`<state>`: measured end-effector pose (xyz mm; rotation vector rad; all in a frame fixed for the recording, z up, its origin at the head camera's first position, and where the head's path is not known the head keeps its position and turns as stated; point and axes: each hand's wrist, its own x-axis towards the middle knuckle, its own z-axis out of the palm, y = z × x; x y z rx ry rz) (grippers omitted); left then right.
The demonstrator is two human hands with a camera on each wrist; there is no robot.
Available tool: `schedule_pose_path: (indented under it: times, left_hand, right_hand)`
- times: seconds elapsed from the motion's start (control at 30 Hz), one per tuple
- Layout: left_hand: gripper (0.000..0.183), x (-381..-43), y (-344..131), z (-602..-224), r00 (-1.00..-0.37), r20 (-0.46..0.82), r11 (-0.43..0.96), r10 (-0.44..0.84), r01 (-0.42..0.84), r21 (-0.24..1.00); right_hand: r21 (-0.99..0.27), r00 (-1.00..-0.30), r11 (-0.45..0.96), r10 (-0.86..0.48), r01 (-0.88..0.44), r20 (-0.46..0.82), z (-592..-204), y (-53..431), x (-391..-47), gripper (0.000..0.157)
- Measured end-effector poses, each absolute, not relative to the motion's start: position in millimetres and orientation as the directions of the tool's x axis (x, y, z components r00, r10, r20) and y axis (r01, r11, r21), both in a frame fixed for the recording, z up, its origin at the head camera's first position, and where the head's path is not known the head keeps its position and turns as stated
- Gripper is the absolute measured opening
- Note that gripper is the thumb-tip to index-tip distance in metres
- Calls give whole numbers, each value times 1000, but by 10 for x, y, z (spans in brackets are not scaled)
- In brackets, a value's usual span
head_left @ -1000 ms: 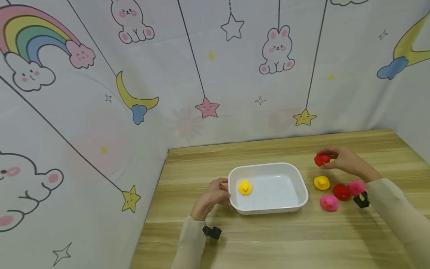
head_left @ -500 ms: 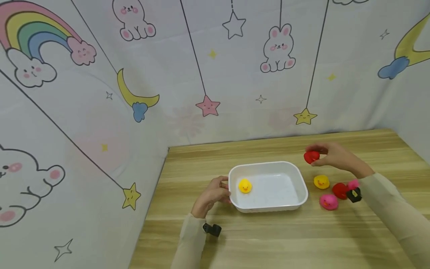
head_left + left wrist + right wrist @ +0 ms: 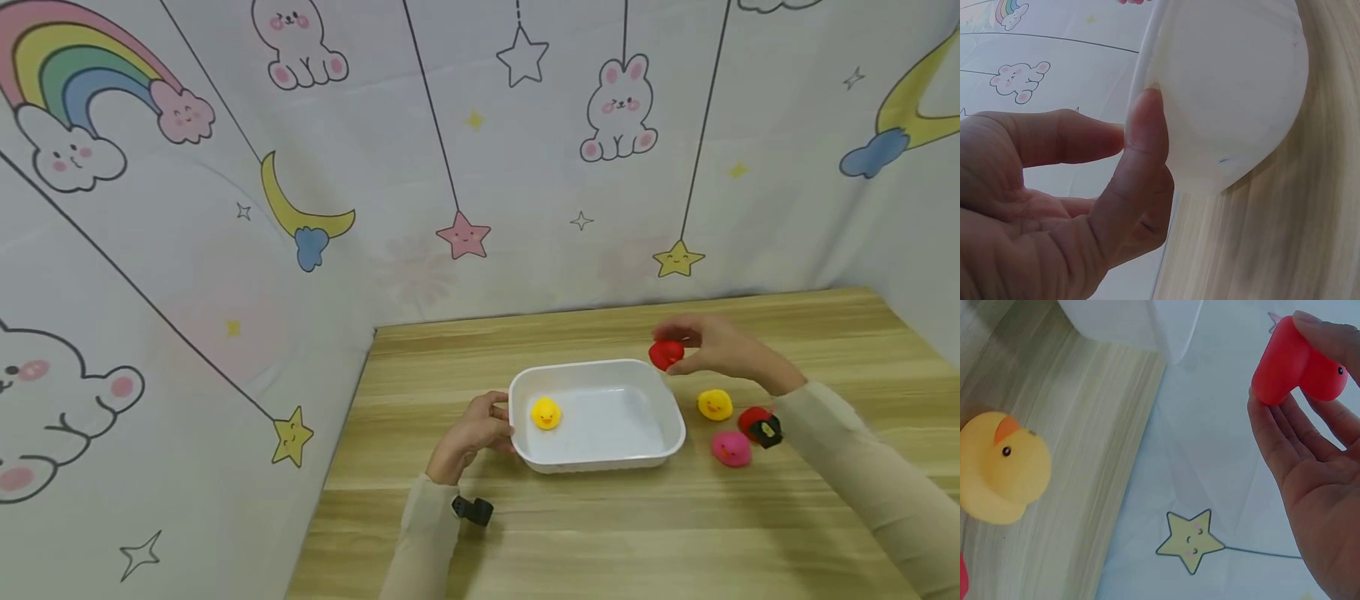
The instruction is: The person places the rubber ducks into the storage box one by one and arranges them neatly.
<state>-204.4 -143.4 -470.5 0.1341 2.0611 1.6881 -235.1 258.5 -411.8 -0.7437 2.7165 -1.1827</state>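
A red rubber duck (image 3: 666, 355) is held between the thumb and fingers of my right hand (image 3: 712, 343), up at the back right corner of the white plastic basin (image 3: 600, 462). In the right wrist view the red rubber duck (image 3: 1300, 362) sits against the fingertips, its head toward the palm. My left hand (image 3: 474, 433) pinches the basin's left end; in the left wrist view, thumb and finger meet at the rim of the basin (image 3: 1235, 81). Inside the basin, toward its left side, lies a yellow rubber duck (image 3: 546, 413).
Right of the basin, a yellow duck (image 3: 715, 405), a pink duck (image 3: 731, 448) and another red duck (image 3: 752, 418) stand on the wooden table (image 3: 570, 533). The right wrist camera (image 3: 767, 431) partly covers that red one. A printed cloth (image 3: 525, 283) hangs behind the table.
My right hand has carried the red rubber duck left, from beyond the loose ducks to the basin's corner. Its sleeve now hides a second pink duck. The left hand stays at the basin.
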Motion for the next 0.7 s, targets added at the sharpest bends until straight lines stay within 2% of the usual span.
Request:
schedule_pose_path:
  times: [0.17, 0.47, 0.7]
  left_hand:
    - [60, -2047, -1449, -4705, -883, -304, 238, 357, -229, 944]
    - [60, -2005, -1446, -4715, -875, -322, 249, 361, -242, 938]
    - [60, -2022, -1430, -4679, -883, -305, 244, 357, -227, 943]
  right_hand:
    - [-723, -862, 552, -493, -414, 118, -4084, 2427, -2323, 48]
    - [-700, -842, 584, -538, -410, 44, -4156, 2180, -2322, 52]
    - [-693, -819, 586, -573, -420, 12, -4132, 2002, -2405, 49]
